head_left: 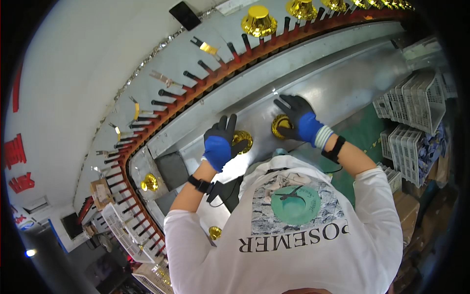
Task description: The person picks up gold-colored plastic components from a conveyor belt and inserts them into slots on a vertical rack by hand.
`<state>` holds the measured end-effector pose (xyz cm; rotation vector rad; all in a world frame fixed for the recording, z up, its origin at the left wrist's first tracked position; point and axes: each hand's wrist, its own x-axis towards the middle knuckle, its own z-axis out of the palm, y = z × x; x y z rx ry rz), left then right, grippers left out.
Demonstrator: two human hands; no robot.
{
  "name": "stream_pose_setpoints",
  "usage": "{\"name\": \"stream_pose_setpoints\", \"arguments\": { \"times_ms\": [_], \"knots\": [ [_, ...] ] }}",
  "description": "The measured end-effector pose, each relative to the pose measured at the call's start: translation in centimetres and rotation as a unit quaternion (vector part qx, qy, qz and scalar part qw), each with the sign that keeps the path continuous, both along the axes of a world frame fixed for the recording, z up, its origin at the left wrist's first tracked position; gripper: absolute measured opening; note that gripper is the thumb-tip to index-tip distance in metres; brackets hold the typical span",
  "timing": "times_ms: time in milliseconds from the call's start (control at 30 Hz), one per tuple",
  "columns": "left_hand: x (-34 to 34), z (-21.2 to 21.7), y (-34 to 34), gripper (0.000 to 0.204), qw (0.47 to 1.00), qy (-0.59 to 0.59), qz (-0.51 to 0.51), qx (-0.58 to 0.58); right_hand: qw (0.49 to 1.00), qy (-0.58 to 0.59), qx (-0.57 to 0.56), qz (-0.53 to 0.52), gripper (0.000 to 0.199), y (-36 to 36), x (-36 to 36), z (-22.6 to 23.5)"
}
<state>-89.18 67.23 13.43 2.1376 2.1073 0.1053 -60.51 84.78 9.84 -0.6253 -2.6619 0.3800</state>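
Both my hands wear dark gloves with blue backs. My left hand (222, 139) is on the metal worktop, its fingers stretched away from me and its thumb lying over a shiny gold cup-shaped piece (246, 139). To the right, my right hand (299, 117) has its fingers spread, pointing left. Its thumb touches a second gold round piece (278, 125), which looks hollow. Both gold pieces sit beside the thumbs, and the outstretched fingers appear apart from them. Where the gloves cover the pieces, contact is hidden.
Beyond the metal worktop (338, 93) curves an orange rail (183, 104) with upright dark-tipped pegs. Larger gold pieces (258, 22) stand along its far side. A loose gold piece (150, 183) lies left, another (215, 232) beside my left arm. White crates (406, 147) stand at right.
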Motion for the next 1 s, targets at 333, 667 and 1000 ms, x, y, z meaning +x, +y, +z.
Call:
{"name": "stream_pose_setpoints", "arguments": {
  "times_ms": [333, 667, 1000],
  "knots": [
    [-0.6, 16.4, 26.2, 0.076, 0.982, 0.026, -0.026, 0.183, 0.979, 0.026, -0.025, -0.198, 0.072, 25.9, -8.2, 15.6],
    [-3.6, 14.2, 18.2, 0.043, 0.972, 0.004, -0.032, 0.234, 0.976, 0.168, 0.137, -0.031, 0.048, 18.5, -10.0, 12.2],
    [-3.6, 0.1, -0.7, 0.055, 0.991, -0.131, -0.008, 0.015, 0.991, -0.028, -0.114, 0.067, 0.059, 1.2, -0.3, 2.8]
  ]
}}
